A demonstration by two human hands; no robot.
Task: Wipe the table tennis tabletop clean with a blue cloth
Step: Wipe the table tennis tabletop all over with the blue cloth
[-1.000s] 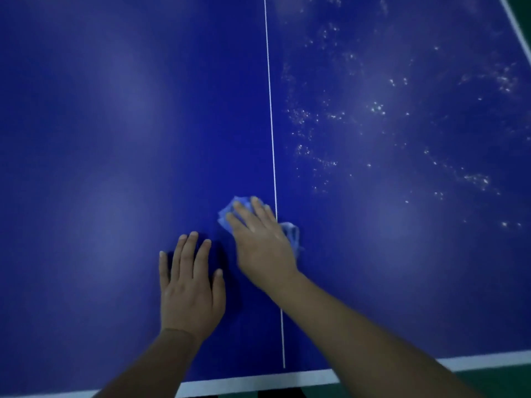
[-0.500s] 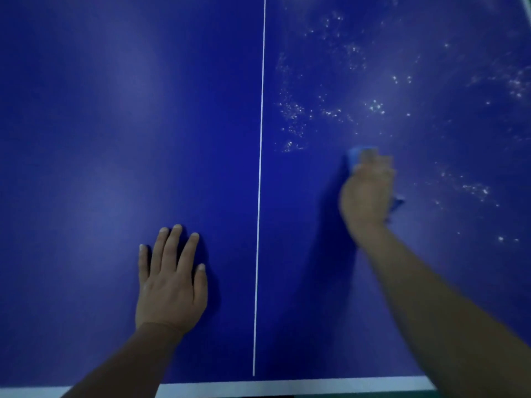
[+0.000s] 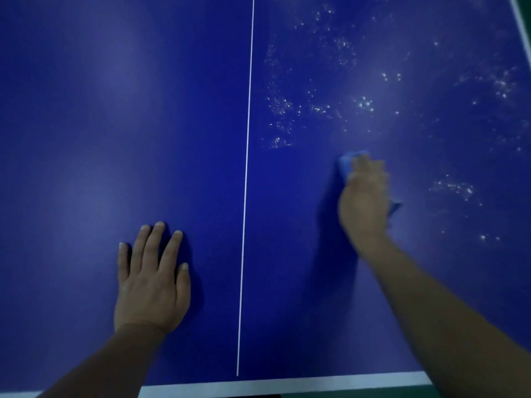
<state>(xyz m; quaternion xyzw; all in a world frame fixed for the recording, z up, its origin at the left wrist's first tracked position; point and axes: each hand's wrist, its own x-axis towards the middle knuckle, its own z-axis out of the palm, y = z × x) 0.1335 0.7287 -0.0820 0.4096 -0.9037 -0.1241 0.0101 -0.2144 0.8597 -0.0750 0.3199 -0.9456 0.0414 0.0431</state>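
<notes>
The dark blue table tennis tabletop (image 3: 86, 139) fills the view, split by a thin white centre line (image 3: 247, 168). My right hand (image 3: 365, 199) presses a light blue cloth (image 3: 346, 162) onto the right half; the cloth shows beyond my fingertips and at the hand's right side, the rest is hidden beneath the hand. My left hand (image 3: 150, 280) lies flat on the left half with fingers straight and spread. White dusty specks (image 3: 365, 103) are scattered over the right half, beyond and to the right of the cloth.
The white near edge stripe (image 3: 287, 384) runs along the bottom of the view, and the right edge stripe (image 3: 521, 27) shows at the top right. Green floor (image 3: 359, 392) lies below the near edge. The left half shows no specks.
My right hand slid the cloth from the centre line out to the right and farther away, onto the right half. The left hand stayed flat on the table.
</notes>
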